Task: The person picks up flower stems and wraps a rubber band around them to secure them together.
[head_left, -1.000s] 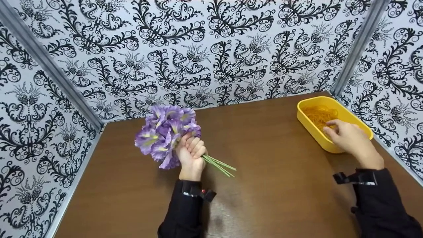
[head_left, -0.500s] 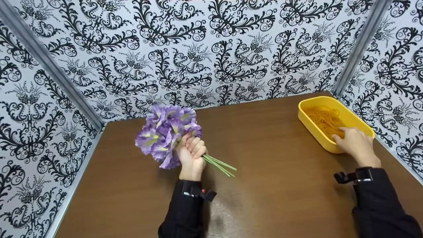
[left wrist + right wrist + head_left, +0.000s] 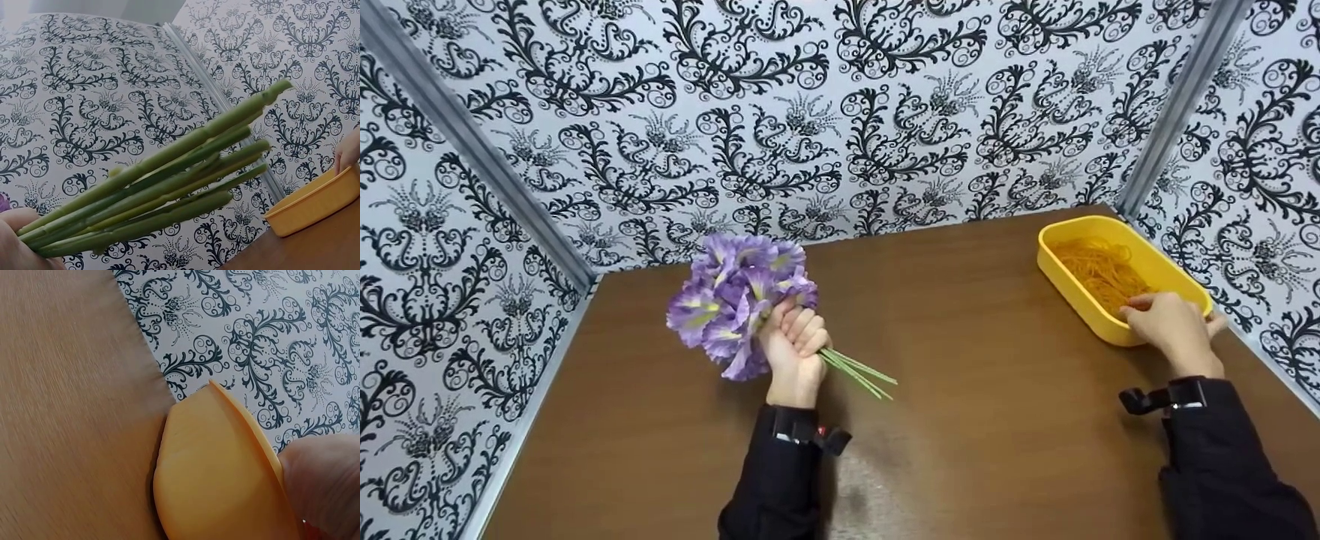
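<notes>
A bunch of purple artificial irises (image 3: 727, 300) with yellow centres is gripped in my left hand (image 3: 795, 341), fingers wrapped round the stems just under the blooms. Several green stems (image 3: 152, 191) stick out past the fist, to the right in the head view. At the right, my right hand (image 3: 1174, 326) reaches over the near end of a yellow tub (image 3: 1076, 296) holding a tangle of thin orange rubber bands (image 3: 1099, 274). Its thumb and index finger come close together at the bands, and I cannot tell whether one is between them. The thumb (image 3: 318, 484) overlaps the rim in the right wrist view.
The brown wooden table (image 3: 945, 360) runs beneath both hands. Panels with black-and-white scroll patterns (image 3: 825, 120) enclose it at the back and sides, joined by grey metal posts (image 3: 1177, 112). The tub stands close to the right panel.
My right hand has gone down to the tub's near end, its thumb and index finger drawing together at the bands. The left hand and the irises have stayed in place.
</notes>
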`<state>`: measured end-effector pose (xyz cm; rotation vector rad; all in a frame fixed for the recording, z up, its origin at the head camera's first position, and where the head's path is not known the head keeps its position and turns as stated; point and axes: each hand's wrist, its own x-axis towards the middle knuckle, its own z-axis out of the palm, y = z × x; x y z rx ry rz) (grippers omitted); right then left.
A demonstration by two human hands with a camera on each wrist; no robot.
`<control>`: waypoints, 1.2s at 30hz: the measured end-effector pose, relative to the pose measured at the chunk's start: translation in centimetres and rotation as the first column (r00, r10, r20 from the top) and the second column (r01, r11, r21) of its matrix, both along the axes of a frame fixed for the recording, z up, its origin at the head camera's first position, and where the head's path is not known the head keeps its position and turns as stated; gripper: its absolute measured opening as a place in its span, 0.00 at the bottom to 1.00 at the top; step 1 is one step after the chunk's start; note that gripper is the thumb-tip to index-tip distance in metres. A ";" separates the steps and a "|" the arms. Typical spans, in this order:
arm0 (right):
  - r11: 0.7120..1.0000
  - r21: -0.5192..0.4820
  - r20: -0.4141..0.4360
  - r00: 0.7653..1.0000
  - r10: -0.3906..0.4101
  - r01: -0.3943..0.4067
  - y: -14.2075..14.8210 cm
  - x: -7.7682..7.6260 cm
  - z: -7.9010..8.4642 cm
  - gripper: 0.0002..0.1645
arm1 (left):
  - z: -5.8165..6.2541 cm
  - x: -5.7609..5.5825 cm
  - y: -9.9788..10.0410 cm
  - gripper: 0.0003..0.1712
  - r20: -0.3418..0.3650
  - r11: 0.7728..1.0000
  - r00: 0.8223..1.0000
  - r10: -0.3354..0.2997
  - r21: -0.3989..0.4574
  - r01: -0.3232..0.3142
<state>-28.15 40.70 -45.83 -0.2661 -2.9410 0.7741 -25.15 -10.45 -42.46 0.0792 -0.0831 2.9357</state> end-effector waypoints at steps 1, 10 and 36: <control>1.000 -0.007 -0.001 1.000 -0.002 0.002 -0.1 0.0 0.1 0.26 | 0.0 0.0 0.0 0.25 0.002 1.000 1.000 0.001 -0.003 -0.001; 0.997 -0.072 0.007 1.000 0.007 -0.007 -0.1 -0.3 0.2 0.23 | 0.2 -0.2 0.1 0.25 0.027 1.000 1.000 -0.010 -0.005 0.010; 1.000 -0.008 -0.055 0.998 0.022 -0.022 -0.9 1.0 3.5 0.34 | 0.1 -0.1 0.0 0.26 0.052 1.000 0.999 0.006 -0.022 -0.005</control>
